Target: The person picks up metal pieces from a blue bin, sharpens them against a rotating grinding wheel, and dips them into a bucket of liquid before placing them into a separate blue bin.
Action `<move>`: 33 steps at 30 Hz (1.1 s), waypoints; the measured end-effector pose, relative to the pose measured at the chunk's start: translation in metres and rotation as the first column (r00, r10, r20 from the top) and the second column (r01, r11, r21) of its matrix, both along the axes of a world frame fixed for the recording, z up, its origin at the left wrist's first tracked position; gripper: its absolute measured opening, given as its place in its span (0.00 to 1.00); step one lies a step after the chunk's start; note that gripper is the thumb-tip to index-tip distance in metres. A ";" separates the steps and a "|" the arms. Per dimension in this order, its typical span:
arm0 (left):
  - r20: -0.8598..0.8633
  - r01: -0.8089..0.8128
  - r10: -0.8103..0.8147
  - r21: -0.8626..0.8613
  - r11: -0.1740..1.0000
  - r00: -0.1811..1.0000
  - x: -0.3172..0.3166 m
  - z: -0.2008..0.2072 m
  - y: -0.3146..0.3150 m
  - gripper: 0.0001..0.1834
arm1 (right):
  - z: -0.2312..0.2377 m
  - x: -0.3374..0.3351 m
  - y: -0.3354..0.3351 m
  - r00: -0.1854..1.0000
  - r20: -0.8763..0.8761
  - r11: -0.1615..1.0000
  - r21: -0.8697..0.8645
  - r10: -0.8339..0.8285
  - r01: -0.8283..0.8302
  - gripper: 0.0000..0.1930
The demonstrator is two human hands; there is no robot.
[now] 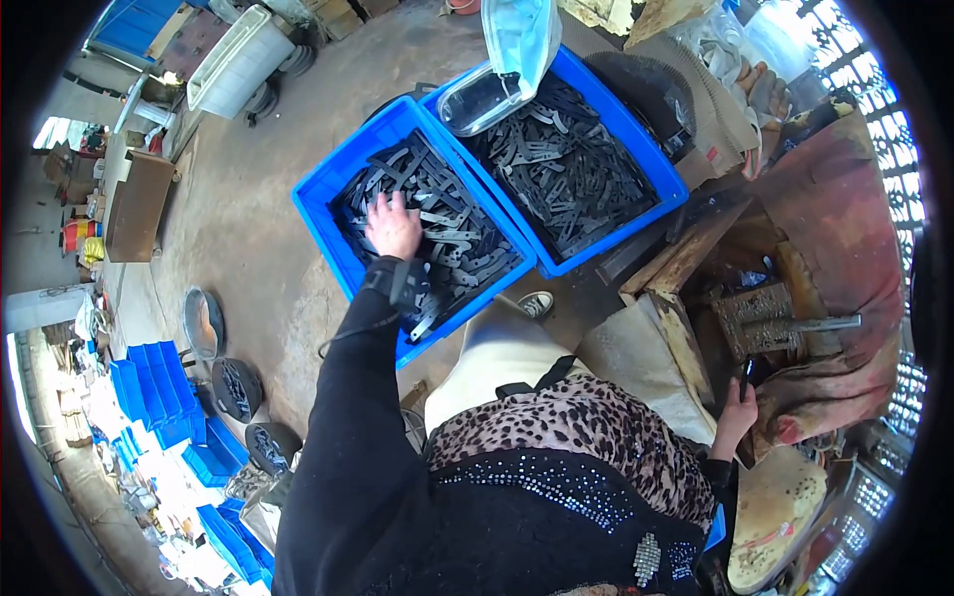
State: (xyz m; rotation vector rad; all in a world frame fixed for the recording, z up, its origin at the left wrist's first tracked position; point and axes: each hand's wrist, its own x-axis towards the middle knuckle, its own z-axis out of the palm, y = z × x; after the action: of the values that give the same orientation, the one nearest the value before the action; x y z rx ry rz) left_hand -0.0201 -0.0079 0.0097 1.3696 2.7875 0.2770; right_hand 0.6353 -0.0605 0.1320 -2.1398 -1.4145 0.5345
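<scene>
My left hand (pixel 395 226) reaches into a blue crate (pixel 320 214) of dark, curved flat metal pieces (pixel 467 248). Its fingers are spread over the heap, and nothing shows held in them. On the right, my right hand (pixel 735 415) is closed around a small dark strip (pixel 748 373), which sticks up from the fingers. Above this hand stands a metal block (pixel 757 320) with a rod (pixel 825 324) pointing right. The right palm is mostly hidden.
A second blue crate (pixel 676 189) of similar pieces adjoins the first. A clear plastic container (pixel 482 102) and a blue face mask (pixel 524 40) overlap its far side. Reddish cloth (pixel 835 219) drapes at right. Round tubs (pixel 237 389) and blue bins (pixel 159 387) stand left.
</scene>
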 end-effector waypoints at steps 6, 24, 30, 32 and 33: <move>0.111 -0.051 0.070 -0.161 0.986 0.991 0.022 -0.013 -0.017 0.30 | 0.000 0.003 -0.001 1.000 0.012 1.000 0.000 0.006 -0.006 0.13; -0.144 -0.040 0.041 0.015 0.999 0.989 -0.016 -0.037 -0.023 0.19 | 0.005 -0.003 -0.002 0.999 0.033 0.999 -0.044 0.008 -0.006 0.13; 0.159 -0.297 0.320 -0.154 0.942 0.934 -0.017 0.006 0.003 0.19 | 0.003 -0.003 0.000 1.000 0.000 0.999 -0.040 -0.006 0.006 0.12; 0.120 -0.359 0.378 -0.154 0.920 0.918 -0.017 0.009 0.017 0.20 | 0.003 -0.003 0.000 1.000 -0.003 0.999 -0.052 -0.001 0.001 0.12; 0.081 -0.415 0.429 -0.146 0.898 0.900 -0.014 0.010 0.024 0.21 | 0.001 -0.002 -0.001 1.000 -0.008 1.000 -0.030 0.005 -0.005 0.12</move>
State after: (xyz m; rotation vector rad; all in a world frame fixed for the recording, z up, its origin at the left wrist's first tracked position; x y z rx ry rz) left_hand -0.0345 0.0161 0.0193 0.6854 2.9184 0.1722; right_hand 0.6334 -0.0616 0.1327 -2.1559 -1.4161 0.5698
